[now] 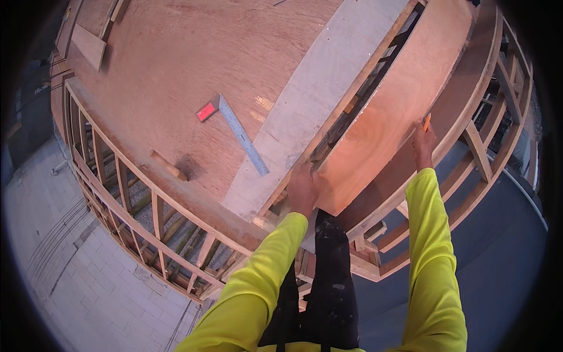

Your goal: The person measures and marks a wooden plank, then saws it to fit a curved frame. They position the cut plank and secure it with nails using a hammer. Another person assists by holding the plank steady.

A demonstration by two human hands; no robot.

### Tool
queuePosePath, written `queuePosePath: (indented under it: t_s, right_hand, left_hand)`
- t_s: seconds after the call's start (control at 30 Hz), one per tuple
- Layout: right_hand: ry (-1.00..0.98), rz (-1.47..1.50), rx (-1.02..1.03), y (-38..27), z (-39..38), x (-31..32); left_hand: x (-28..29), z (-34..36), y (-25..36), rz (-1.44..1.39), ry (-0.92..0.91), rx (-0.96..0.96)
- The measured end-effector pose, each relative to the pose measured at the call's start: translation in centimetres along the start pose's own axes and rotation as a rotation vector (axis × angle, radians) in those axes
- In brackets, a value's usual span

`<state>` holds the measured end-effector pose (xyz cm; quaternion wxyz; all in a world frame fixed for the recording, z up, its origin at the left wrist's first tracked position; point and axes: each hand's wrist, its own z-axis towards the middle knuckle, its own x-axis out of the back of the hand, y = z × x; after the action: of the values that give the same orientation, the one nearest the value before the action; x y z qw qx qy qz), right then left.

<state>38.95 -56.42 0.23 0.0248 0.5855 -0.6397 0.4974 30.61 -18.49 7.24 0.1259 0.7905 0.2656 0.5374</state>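
Under both hands (303, 190), smooth reddish plywood panel (387, 111)

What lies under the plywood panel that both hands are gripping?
Beside the plywood panel, a dark gap shows timber framing below. Both the left hand and right hand grip its edges. Directly underneath is covered.

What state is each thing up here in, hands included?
Left hand: gripping the near corner of the plywood panel.
Right hand: on the panel's right edge, holding an orange pencil.
Plywood panel: lying over the frame, an open gap beside it.
Square: lying flat, untouched.
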Motion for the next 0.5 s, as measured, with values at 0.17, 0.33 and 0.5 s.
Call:
queuePosePath:
  t_s: [0.17,0.33,0.5]
  right_hand:
    - [0.006,0.151,0.144,-1.0,-5.7,-2.3]
    - [-0.574,0.379,-0.227,-5.7,-17.6,-10.6]
    - [-0.810,0.396,-0.271,-12.8,-19.9,-20.2]
  left_hand:
    - [6.4,3.0,-5.1,-0.077,0.248,0.422]
    - [8.1,7.2,-10.0,0.107,0.223,0.613]
    - [7.3,10.0,-12.1,0.152,0.129,0.483]
